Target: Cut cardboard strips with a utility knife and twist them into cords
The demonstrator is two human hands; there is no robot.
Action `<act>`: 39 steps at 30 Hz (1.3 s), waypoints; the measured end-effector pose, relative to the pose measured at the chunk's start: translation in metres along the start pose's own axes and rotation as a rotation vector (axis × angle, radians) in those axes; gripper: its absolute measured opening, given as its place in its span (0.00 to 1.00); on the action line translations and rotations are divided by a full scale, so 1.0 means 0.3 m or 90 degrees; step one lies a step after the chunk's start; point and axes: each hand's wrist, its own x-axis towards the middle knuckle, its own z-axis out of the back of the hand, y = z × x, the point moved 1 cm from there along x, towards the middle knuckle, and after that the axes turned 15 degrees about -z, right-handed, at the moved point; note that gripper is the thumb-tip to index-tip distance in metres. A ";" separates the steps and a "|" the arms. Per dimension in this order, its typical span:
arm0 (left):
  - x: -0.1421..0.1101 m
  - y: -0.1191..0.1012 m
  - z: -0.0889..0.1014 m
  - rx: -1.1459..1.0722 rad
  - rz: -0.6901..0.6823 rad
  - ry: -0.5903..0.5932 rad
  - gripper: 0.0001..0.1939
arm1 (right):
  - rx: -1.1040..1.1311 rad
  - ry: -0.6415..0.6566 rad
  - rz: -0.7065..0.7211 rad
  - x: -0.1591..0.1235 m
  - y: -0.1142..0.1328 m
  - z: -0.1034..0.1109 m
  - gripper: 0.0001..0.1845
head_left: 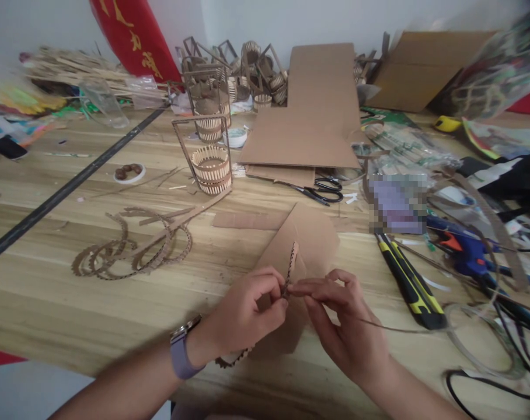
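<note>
My left hand (247, 312) and my right hand (344, 326) meet over the near edge of a wooden table (50, 291). Both pinch a narrow corrugated cardboard strip (291, 269) that stands up between the fingertips. The strip's lower end curls out under my left wrist. A flat cardboard piece (311, 239) lies right under and behind the hands. A thin sliver runs rightward from my right hand. I wear a watch with a purple band on the left wrist.
A pile of curled corrugated strips (129, 248) lies to the left. Small stick baskets in frames (210, 166) stand behind it. Large cardboard sheets (309, 125), scissors (321, 189), a yellow-black utility knife (409, 280) and a blue glue gun (466, 254) crowd the right side.
</note>
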 end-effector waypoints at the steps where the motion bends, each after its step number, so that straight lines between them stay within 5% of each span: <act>1: -0.001 0.001 0.001 0.002 0.001 0.006 0.11 | 0.002 -0.003 -0.011 0.001 0.001 0.001 0.10; 11: -0.005 0.016 0.004 -0.022 0.084 0.014 0.13 | 0.055 0.019 -0.006 -0.025 -0.006 -0.011 0.11; 18: -0.002 0.016 0.005 -0.011 0.026 -0.003 0.11 | -0.011 0.035 0.019 -0.016 -0.016 -0.022 0.10; 30: 0.006 0.003 0.008 -0.025 0.043 0.044 0.10 | 0.022 -0.003 -0.023 0.006 -0.004 0.002 0.12; 39: 0.003 0.017 0.007 -0.008 0.061 0.014 0.12 | 0.019 0.037 0.045 -0.011 0.000 -0.004 0.10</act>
